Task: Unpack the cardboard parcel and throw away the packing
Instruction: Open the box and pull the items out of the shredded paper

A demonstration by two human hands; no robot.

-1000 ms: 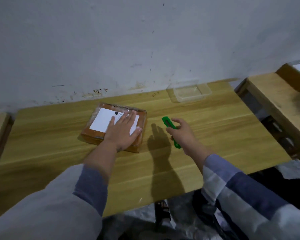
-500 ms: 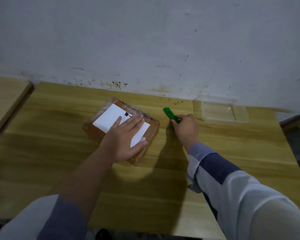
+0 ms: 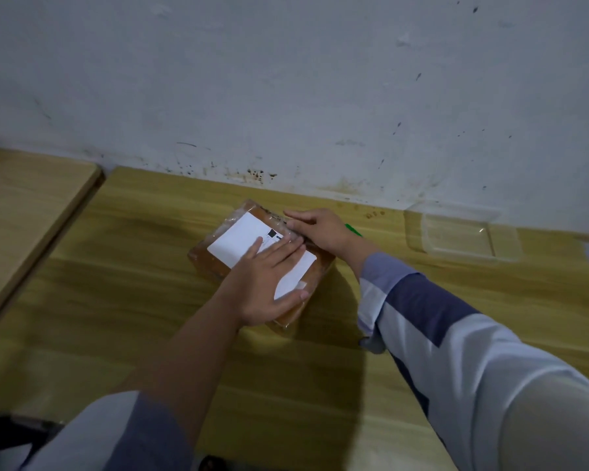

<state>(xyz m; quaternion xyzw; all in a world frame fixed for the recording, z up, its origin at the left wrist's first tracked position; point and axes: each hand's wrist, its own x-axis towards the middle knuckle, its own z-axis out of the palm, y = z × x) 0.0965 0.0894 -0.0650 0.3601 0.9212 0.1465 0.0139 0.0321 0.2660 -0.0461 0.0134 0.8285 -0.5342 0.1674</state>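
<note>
A flat brown cardboard parcel (image 3: 218, 248), taped over and bearing a white label, lies on the wooden table (image 3: 150, 317) near the wall. My left hand (image 3: 269, 287) presses flat on its top, fingers spread over the label. At the parcel's far right edge my right hand (image 3: 320, 229) holds a green cutter (image 3: 353, 230), of which only the rear end shows behind the hand. The blade end is hidden under my fingers.
A clear plastic tray (image 3: 463, 234) sits on the table by the wall at the right. A second wooden table (image 3: 24, 212) adjoins on the left. A stained white wall (image 3: 286, 96) runs directly behind the table.
My right hand has carried the green cutter leftward from the table beside the parcel onto the parcel's far right edge. My left hand stays flat on the label. The camera has leaned closer.
</note>
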